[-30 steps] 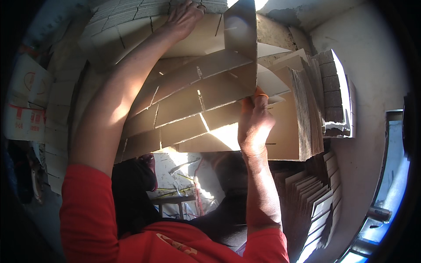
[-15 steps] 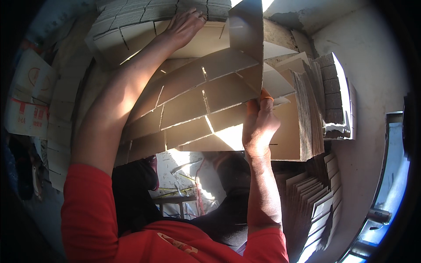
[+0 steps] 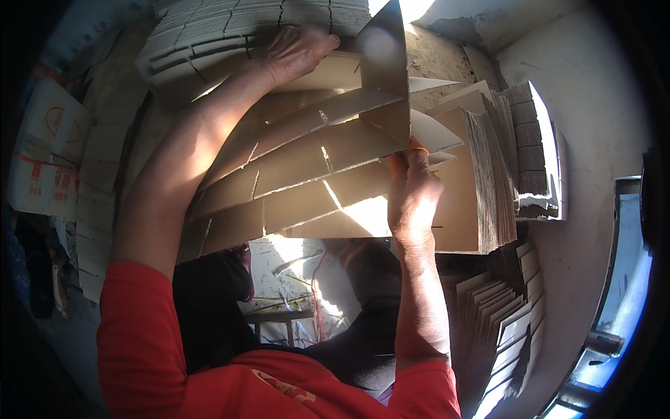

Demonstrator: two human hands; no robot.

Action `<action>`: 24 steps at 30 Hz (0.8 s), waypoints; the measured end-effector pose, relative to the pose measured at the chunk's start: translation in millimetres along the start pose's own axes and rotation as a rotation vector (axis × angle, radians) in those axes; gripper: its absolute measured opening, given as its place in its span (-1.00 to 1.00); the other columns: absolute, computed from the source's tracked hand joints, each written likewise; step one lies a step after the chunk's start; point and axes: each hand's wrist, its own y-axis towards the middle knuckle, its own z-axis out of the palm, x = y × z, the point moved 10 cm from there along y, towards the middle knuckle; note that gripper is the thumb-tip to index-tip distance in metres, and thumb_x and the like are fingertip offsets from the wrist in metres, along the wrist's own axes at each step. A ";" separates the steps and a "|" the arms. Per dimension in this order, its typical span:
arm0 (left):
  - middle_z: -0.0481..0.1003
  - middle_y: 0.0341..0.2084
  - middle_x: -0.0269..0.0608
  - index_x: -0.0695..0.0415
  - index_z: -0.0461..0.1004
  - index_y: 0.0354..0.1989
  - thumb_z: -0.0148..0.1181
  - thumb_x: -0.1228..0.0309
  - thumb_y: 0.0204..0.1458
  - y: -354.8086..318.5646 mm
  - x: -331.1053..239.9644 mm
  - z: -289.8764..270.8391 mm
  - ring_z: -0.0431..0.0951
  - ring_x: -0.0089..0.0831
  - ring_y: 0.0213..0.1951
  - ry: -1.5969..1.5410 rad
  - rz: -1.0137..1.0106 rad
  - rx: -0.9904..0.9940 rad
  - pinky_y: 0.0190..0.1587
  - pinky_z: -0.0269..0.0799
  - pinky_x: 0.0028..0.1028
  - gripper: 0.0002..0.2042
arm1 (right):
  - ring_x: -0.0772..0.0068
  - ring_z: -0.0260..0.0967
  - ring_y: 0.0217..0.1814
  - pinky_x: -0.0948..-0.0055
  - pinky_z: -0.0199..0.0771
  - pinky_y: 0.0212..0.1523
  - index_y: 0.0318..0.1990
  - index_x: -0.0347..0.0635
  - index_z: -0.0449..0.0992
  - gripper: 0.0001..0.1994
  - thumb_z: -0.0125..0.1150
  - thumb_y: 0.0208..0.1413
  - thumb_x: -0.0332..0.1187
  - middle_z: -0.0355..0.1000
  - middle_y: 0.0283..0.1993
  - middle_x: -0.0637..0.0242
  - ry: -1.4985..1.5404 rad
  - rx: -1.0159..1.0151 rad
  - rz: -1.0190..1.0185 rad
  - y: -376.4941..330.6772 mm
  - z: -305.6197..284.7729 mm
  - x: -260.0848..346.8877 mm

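Note:
My right hand (image 3: 415,192), with orange covers on its fingertips, grips slotted cardboard dividers (image 3: 289,171) at their right end. Several of these brown strips fan out to the left above my lap, with slits along them. An upright cardboard piece (image 3: 391,77) crosses them near my right fingers. At the far side, my left hand (image 3: 300,54) has curled fingers at the near edge of a stack of slotted cardboard strips (image 3: 258,19). It pinches a cardboard strip (image 3: 324,70) at the front of that stack; the fingertips are partly hidden.
More cardboard sheets (image 3: 481,181) stand in a pile right of my right hand, with another bundle (image 3: 527,150) by the wall. Lower right are leaning cardboard pieces (image 3: 492,311). A white box with red print (image 3: 45,153) sits at the left. Scraps (image 3: 293,279) litter the floor.
My left hand has shifted slightly right and nearer, and a dark gap shows at the stack's front. The held dividers and upright piece have tilted and moved a little left with my right hand.

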 end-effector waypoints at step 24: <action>0.03 -0.75 -0.08 0.24 0.17 -0.56 -0.24 0.28 0.09 -21.7 -47.9 -7.6 0.09 -0.29 -0.67 -0.434 -0.067 0.190 -0.48 0.13 -0.31 -0.71 | -0.01 0.48 -0.41 0.13 0.45 -0.37 0.30 -0.27 0.11 -0.45 -0.01 0.11 -0.51 0.46 -0.48 -0.04 -0.241 0.321 0.076 -3.5 -4.0 8.1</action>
